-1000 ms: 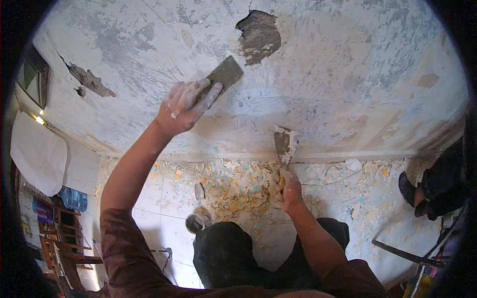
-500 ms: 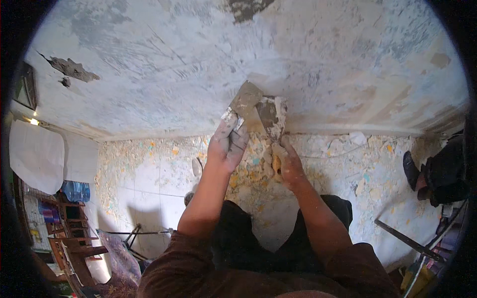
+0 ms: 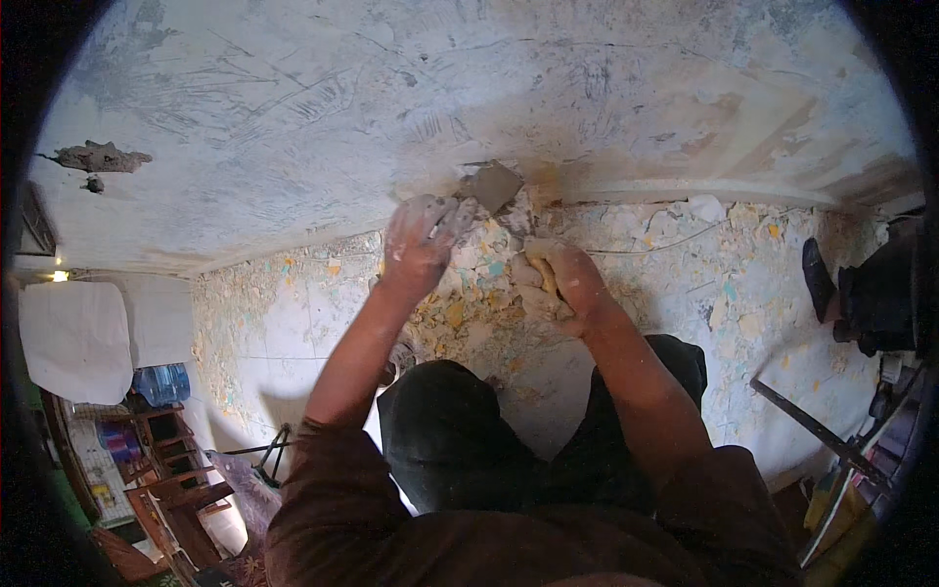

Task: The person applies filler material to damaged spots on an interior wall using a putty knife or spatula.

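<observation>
My left hand (image 3: 423, 238), pale with dust, is closed with its fingertips at the edge of a flat blade (image 3: 494, 187) coated in wet grey plaster. The grip itself is partly hidden by the fingers. Wrapped around the handle of a putty knife (image 3: 518, 213) is my right hand (image 3: 567, 279). The knife's plaster-smeared blade overlaps the flat blade, so where one ends and the other begins is hard to make out. Both tools are at the foot of the patchy whitish wall (image 3: 323, 127), close to where it meets the floor.
Plaster flakes and crumbs (image 3: 455, 313) litter the floor along the wall. A hole (image 3: 103, 157) breaks the wall at the left. Wooden furniture (image 3: 176, 499) and a blue water bottle (image 3: 161, 384) stand left. At the right are dark cloth (image 3: 875, 293) and a dark bar (image 3: 812, 430).
Both hands and tools have shifted in view: the left hand has moved up and left, the right hand upward. The two blades overlap more closely now. The view has tilted toward the floor.
</observation>
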Motion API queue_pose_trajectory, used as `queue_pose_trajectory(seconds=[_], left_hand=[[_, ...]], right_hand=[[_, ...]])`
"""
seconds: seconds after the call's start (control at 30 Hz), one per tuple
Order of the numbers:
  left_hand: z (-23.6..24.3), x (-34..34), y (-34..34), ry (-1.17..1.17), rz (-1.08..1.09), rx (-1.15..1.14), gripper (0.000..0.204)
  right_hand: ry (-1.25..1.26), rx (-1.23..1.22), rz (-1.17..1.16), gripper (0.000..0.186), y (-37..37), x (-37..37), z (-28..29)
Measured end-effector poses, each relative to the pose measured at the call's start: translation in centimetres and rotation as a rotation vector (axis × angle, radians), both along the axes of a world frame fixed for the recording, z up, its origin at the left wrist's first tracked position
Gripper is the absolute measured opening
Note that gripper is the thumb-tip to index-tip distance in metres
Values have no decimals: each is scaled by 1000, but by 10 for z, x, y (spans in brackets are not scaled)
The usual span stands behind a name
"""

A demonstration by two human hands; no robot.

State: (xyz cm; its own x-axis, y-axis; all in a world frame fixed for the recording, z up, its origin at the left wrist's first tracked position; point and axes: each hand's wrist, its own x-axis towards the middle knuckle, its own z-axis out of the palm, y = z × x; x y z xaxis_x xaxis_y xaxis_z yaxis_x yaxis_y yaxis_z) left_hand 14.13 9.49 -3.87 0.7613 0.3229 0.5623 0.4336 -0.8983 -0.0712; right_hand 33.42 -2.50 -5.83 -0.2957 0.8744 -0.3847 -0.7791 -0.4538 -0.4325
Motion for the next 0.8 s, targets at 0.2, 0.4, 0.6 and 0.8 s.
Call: queue_pose_trajectory(seconds=[0.2, 0.4, 0.6, 0.8], left_hand=[[30, -32, 14, 104, -108, 77, 54], [44, -20, -53, -698, 665, -834, 16], [48, 31, -110, -1595, 229, -1980, 13], [40, 44, -104, -1741, 147, -2028, 17]], right_hand=[[18, 130, -33, 34, -3, 1, 0], [-236, 305, -362, 24, 3, -25, 9], [-593, 486, -494, 33, 5, -44, -21], [-1678, 1048, -759, 40, 13, -45, -60]])
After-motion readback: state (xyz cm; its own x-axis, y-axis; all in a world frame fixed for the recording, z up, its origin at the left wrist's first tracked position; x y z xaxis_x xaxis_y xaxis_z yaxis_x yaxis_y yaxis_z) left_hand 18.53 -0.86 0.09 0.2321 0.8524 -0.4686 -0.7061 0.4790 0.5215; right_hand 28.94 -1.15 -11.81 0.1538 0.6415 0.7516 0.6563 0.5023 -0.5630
